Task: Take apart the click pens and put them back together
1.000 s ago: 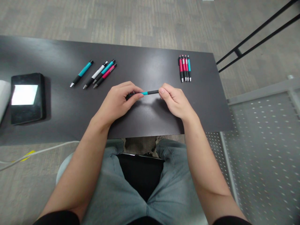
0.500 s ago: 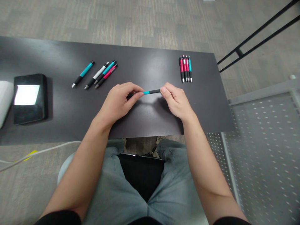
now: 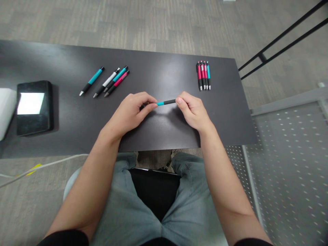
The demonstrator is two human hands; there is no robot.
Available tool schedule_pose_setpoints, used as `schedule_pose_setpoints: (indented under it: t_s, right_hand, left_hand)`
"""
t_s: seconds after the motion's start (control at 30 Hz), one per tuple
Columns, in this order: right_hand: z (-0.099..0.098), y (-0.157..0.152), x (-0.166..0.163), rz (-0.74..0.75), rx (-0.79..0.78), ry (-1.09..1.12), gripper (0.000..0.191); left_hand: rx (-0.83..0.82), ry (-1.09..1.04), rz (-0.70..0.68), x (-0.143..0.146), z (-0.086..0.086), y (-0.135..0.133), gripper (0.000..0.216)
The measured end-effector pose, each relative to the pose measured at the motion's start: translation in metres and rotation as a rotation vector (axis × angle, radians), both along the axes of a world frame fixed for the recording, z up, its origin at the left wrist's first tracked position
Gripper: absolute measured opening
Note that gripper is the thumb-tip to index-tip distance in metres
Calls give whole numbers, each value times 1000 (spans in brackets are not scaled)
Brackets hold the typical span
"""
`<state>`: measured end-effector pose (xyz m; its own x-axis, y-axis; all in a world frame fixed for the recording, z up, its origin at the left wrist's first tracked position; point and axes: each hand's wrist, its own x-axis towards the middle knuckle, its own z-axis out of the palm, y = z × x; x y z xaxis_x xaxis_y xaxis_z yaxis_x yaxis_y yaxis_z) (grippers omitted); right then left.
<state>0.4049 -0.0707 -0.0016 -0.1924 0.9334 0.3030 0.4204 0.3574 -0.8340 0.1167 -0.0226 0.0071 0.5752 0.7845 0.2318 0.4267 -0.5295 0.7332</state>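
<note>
A teal pen with a black grip [image 3: 169, 102] is held between my two hands, above the dark table [image 3: 159, 136]. My left hand [image 3: 134, 108] pinches its teal barrel between thumb and fingers and covers that end. At the tip end, my right hand [image 3: 191, 108] is closed on the pen, so the tip itself is hidden. To the left lie a teal pen [image 3: 94, 77], a white pen [image 3: 109, 80], another teal pen [image 3: 119, 76] and a red pen [image 3: 120, 80], all slanted. Far right, several red pens [image 3: 202, 73] and a teal pen [image 3: 208, 73] lie side by side, tips toward me.
A black device with a bright screen [image 3: 34, 107] stands at the table's left, beside a white object [image 3: 5, 111]. A white cable [image 3: 56, 162] runs below the left edge. Right of the table are a perforated grey panel [image 3: 292, 150] and black metal bars [image 3: 279, 42].
The held pen has tilted slightly, its left part now a little lower. Both hands keep their grip on it. The view has shifted very slightly.
</note>
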Motion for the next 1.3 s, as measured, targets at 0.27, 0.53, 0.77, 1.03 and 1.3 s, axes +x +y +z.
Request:
schedule_pose_setpoints:
  t_s: [0.27,0.53,0.77,1.03,1.3]
  right_hand:
    - [-3,0,-5,-36,-61,32,79]
    - [-2,-4,-13,-106,-122,86,84]
    - [-10,1,-24,-121,-128,306,78]
    - [-13,-1,-43,89,-188,371,80]
    - [-8,4,-45,-188,-135,670,65]
  left_hand:
    - [164,73,61,1,-3,-4,25]
    - [334,119,127,0,-12,-8,17]
    - [185,-266,153,16,-16,-7,28]
    - [-179,-575,245,35,-24,-6,51]
    - [-175,-496,143,36,-16,-16,63]
